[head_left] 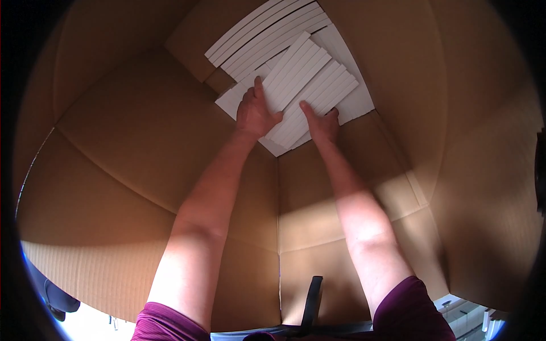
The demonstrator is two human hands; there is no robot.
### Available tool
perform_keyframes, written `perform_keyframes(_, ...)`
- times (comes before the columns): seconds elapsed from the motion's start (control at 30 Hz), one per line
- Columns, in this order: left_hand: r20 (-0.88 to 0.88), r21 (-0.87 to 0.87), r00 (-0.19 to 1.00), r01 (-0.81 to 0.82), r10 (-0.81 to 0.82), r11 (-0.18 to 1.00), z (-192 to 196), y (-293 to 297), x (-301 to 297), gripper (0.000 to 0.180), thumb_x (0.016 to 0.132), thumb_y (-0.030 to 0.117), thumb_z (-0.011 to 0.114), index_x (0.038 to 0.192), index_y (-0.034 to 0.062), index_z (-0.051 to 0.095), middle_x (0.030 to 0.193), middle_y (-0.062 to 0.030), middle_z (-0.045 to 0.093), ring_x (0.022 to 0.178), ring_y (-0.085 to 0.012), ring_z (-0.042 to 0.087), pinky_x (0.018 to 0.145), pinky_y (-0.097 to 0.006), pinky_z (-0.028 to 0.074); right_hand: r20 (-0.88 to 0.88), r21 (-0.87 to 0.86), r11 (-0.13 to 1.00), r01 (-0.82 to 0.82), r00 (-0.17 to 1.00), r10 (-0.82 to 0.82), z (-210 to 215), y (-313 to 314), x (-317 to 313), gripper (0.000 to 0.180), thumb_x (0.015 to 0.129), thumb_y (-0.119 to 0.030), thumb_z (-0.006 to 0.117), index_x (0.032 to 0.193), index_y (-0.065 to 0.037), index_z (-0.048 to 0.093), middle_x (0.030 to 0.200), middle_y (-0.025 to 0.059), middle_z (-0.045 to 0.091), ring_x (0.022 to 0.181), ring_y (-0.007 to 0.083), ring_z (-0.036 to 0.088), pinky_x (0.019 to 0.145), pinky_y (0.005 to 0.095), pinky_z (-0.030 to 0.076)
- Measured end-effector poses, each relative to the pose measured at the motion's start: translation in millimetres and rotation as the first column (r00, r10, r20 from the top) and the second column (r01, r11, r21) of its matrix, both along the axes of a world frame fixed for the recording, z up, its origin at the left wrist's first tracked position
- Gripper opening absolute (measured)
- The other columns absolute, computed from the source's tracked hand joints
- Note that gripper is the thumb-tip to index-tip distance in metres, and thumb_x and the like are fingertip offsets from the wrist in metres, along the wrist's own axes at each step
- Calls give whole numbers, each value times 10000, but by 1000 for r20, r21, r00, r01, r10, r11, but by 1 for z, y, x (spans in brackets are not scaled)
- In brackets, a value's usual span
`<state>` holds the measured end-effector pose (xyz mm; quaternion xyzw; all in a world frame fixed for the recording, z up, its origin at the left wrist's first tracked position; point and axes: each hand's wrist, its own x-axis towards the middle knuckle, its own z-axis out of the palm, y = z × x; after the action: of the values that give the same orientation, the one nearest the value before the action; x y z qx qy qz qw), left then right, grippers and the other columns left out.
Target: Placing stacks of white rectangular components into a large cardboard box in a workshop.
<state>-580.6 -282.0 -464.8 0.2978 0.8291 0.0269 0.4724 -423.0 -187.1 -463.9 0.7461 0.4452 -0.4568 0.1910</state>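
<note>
Deep inside a large cardboard box (131,131), my two hands grip a bundle of slim white flat pieces (301,71), perhaps slim boxes, packed side by side. My left hand (256,113) is against its left side, with the index finger stretched along it and the thumb at the near end. On the right side, my right hand (323,122) has its thumb over the pieces, and its other fingers are partly hidden beyond the edge. The bundle lies at a slant, in two offset groups, over a flat white layer (350,54).
Beyond the bundle, more white pieces (267,34) stand in curved-looking rows. Tall brown cardboard walls (472,131) surround my arms. A black strap (312,301) hangs near the box's front edge. Dark fabric (54,292) shows outside at the lower left.
</note>
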Motion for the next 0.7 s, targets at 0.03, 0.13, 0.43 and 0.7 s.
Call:
perform_keyframes(0.03,2,2,1000,-2,2,1000,-1,0,4,1137,709,332,827,1532,-8,121,1296,-233,500,1216,-366,511,1032,-440,454,2,2,1000,-2,1000,2,-4,-3,0,1033,701,-536,831,1376,104,380,1334,275,540,1230,396,554,1038,443,463)
perform_keyframes(0.13,-65,-17,997,31,-32,999,-5,2,16,1146,703,327,826,1521,-43,113,1312,-219,478,1227,-358,482,1032,-460,436,43,70,996,-62,997,59,-8,-3,-8,1146,659,-572,848,1366,153,311,1308,317,542,1203,406,573,1041,422,463)
perform_keyframes(0.43,-289,5,956,52,-49,999,-19,11,29,1094,687,340,849,1464,-72,198,1265,-189,467,1187,-329,476,989,-478,429,24,66,998,-4,1000,3,-11,-8,-10,1125,652,-585,848,1341,127,316,1295,325,548,1178,429,586,1027,444,476)
perform_keyframes(0.7,-124,109,990,-47,60,993,9,16,12,849,645,239,848,1299,-54,391,1096,-239,562,1044,-409,561,925,-453,494,110,49,997,-64,992,58,-12,-5,-16,1194,632,-589,848,1412,105,269,1325,302,542,1212,427,567,1032,442,473)
